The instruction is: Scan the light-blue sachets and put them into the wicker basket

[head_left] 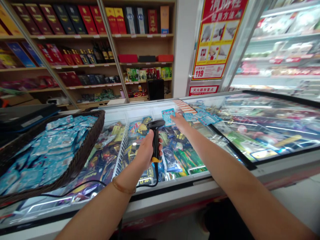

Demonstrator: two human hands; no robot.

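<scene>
Above the freezer [175,196], right hand [180,122] pinches blue packet [168,115].

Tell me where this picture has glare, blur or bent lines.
Head view: bright streaks of glare lie on the freezer lid at the right; the refrigerated shelves behind it look washed out and soft. The wooden shelves lean and curve toward the edges, a wide-lens distortion. The left hand with the scanner is fairly sharp; the right hand on a blue packet is slightly blurred.

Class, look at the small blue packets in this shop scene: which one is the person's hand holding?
The blue packet pinched in the right hand, raised just beyond the barcode scanner; the others lie loose on the freezer lid or in the basket.
</scene>
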